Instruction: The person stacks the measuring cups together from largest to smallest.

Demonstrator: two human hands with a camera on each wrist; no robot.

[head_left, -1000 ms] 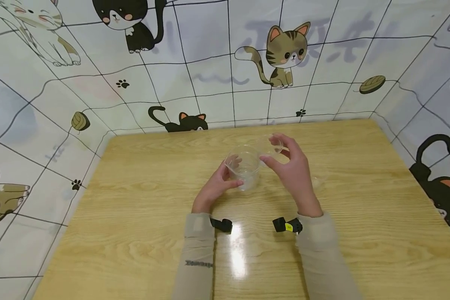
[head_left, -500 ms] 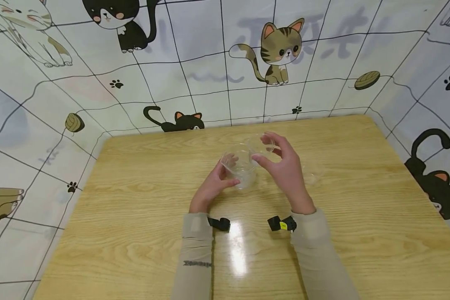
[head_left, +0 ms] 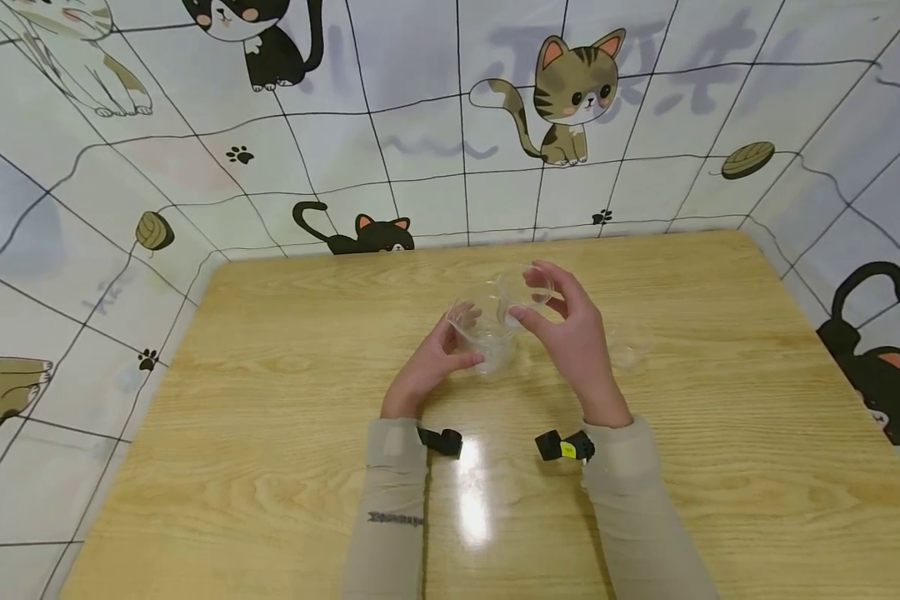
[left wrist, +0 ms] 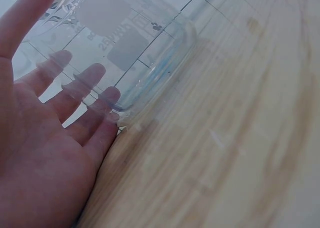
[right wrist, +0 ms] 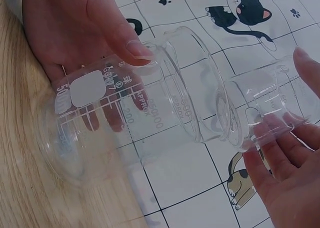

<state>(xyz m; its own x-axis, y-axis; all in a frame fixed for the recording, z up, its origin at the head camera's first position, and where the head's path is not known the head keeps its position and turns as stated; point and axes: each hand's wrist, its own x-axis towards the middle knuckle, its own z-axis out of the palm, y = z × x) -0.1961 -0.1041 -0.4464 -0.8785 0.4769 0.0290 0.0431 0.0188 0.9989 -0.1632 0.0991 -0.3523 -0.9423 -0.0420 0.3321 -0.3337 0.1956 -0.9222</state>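
My left hand (head_left: 437, 358) holds a large clear glass beaker (right wrist: 90, 123) low above or on the table, thumb on the near side and fingers behind it. White graduations and a 500 mark show on its wall in the right wrist view. A second, 250-marked wall shows through the glass in the left wrist view; it looks like another beaker nested inside. My right hand (head_left: 570, 333) grips a smaller graduated beaker (right wrist: 272, 95) between thumb and fingers. That small beaker is tilted and meets or overlaps the large beaker's rim at its upper right; exact contact is unclear.
Another clear glass piece (head_left: 627, 346), faint, stands on the wooden table (head_left: 285, 400) to the right of my right hand. A cat-patterned sheet (head_left: 420, 142) walls the table's back and sides. Light glares off the tabletop between my forearms.
My right hand has brought the small beaker slightly left, closer to the large beaker's rim. My left hand keeps its hold in nearly the same place. The head view shifts a little.
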